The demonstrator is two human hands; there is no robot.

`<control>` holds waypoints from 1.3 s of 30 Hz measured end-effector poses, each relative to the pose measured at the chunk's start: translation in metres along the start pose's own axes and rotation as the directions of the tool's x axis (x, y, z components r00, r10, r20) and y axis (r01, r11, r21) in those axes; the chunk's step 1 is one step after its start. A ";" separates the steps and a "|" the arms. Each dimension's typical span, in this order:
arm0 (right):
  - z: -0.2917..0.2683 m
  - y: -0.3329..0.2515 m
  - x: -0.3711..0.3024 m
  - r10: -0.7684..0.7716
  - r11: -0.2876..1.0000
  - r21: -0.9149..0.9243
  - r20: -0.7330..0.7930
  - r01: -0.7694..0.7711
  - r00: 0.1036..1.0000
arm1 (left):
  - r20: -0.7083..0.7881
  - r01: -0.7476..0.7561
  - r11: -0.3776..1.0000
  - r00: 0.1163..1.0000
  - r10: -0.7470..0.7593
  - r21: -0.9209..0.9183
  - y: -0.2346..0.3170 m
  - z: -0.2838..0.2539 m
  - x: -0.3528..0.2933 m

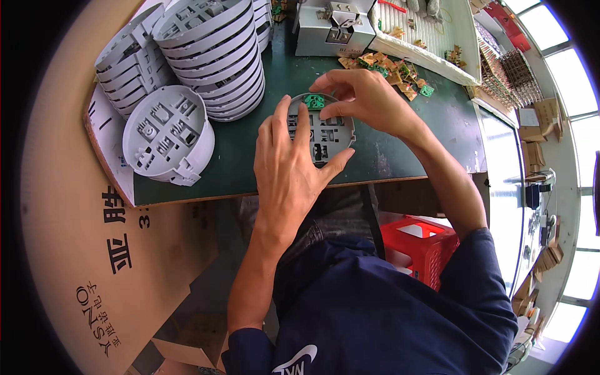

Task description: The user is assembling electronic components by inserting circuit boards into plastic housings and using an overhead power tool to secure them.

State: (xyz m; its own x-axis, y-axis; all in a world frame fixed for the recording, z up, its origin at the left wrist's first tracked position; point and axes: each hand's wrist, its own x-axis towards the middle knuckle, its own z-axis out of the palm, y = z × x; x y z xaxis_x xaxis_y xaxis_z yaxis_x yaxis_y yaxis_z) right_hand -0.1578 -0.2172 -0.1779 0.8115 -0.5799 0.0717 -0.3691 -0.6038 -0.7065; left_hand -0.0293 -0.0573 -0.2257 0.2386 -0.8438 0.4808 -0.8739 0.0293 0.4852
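Note:
A round grey plastic housing point(340, 135) with moulded compartments and dark fittings lies at the front of the green-topped table. Across its left side spreads my left hand point(289, 153), fingers over the far-left part and thumb at the near-right rim, gripping it. Inside the far rim sits a small green circuit board point(314, 100). My right hand point(369, 100) curves in from the right, thumb on the near side of the board and forefinger beyond it. The exact fingertip contact is partly hidden.
Stacked grey housings point(215, 69) stand at the left, with a single one point(165, 134) nearer. Small green and copper-coloured boards point(397, 72) lie loose behind my right hand. A metal box point(331, 37) and white tray point(431, 50) stand farther back. A red stool point(425, 250) is below.

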 end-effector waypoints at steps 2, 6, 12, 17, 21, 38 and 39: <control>0.004 0.003 -0.004 0.044 0.997 0.072 -0.030 -0.042 0.999 | -0.028 -0.019 1.000 0.999 0.020 0.018 -0.001 0.002 -0.001; 0.012 0.001 -0.011 -0.047 0.999 0.019 -0.150 0.051 0.987 | -0.053 -0.034 0.999 0.998 0.034 0.017 -0.003 0.005 -0.002; 0.011 0.002 -0.012 0.020 1.000 0.004 -0.102 -0.020 0.995 | -0.042 -0.025 1.000 0.999 0.025 -0.016 -0.003 0.005 -0.001; 0.010 0.004 -0.012 0.055 0.995 0.085 -0.097 -0.047 0.994 | -0.036 -0.026 1.000 0.999 0.025 -0.011 -0.004 0.006 -0.002; 0.013 0.005 -0.013 -0.051 0.998 0.022 -0.159 0.055 0.986 | -0.031 -0.028 0.999 0.999 0.027 -0.020 -0.005 0.005 -0.002; 0.015 0.012 -0.010 -0.196 0.976 -0.119 -0.115 0.182 0.974 | 0.007 -0.034 0.999 0.999 0.034 0.037 -0.002 0.001 0.003; 0.015 0.013 -0.010 -0.220 0.970 -0.130 -0.115 0.205 0.969 | 0.006 -0.035 0.999 0.999 0.035 0.037 -0.002 0.002 0.004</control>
State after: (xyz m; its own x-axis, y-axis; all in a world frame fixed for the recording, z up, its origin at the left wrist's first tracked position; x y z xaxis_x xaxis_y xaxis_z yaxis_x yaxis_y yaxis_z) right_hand -0.1636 -0.2110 -0.1980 0.8150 -0.4921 0.3060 -0.2510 -0.7758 -0.5790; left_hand -0.0272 -0.0614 -0.2264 0.2055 -0.8452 0.4934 -0.8969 0.0390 0.4404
